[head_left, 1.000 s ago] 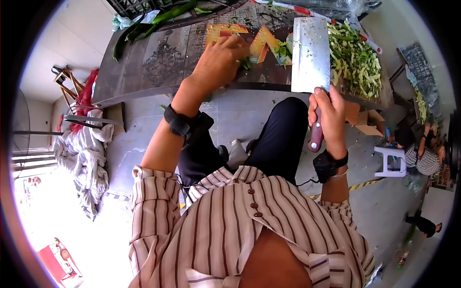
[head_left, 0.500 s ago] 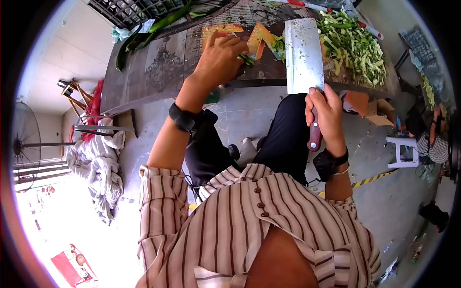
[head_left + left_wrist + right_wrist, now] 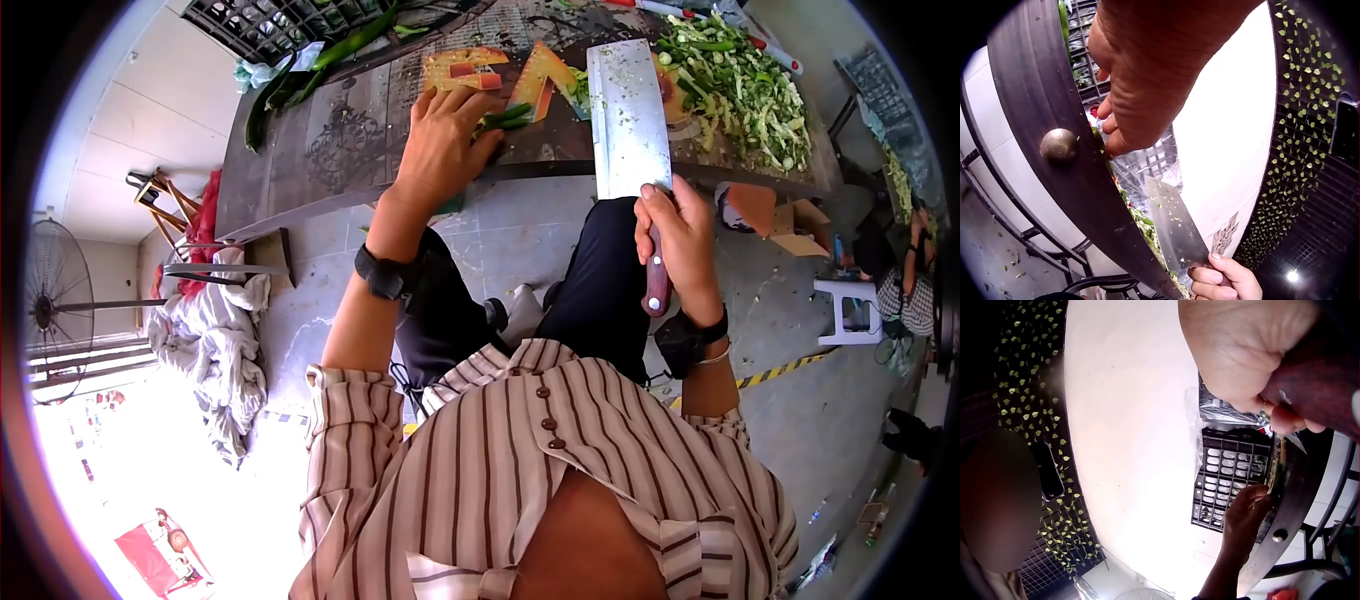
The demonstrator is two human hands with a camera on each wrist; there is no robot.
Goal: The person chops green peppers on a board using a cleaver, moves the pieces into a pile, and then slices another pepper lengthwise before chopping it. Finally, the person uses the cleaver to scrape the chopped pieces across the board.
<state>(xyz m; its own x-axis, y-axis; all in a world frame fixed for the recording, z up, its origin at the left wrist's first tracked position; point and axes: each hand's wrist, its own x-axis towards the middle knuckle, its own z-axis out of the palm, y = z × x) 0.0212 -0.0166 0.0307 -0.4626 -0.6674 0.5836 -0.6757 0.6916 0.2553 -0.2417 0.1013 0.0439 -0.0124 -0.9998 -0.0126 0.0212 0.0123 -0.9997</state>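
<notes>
My left hand (image 3: 440,145) lies over the table's near edge, palm down with fingers loosely extended. Green pepper pieces (image 3: 508,117) lie beside its index finger and thumb; contact is hard to tell. My right hand (image 3: 680,235) grips the dark red handle (image 3: 655,275) of a cleaver, its broad blade (image 3: 630,120) flecked with green bits and pointing away from me. To the blade's right is a heap of chopped green pepper (image 3: 750,100). The left wrist view shows the blade (image 3: 1175,222) held near the table edge; the right wrist view shows my left hand (image 3: 1246,525) at the table.
Whole long green peppers (image 3: 350,45) and a black crate (image 3: 265,22) are at the table's back left. Orange-and-yellow shapes (image 3: 465,70) show on the dark tabletop (image 3: 300,165). A red-and-white rod (image 3: 775,55) runs behind the heap. A cardboard box (image 3: 800,228) stands on the floor.
My left hand has moved slightly left and its fingers have spread off the pepper pieces, which now show beside it. The cleaver stays gripped, its blade shifted slightly left in view.
</notes>
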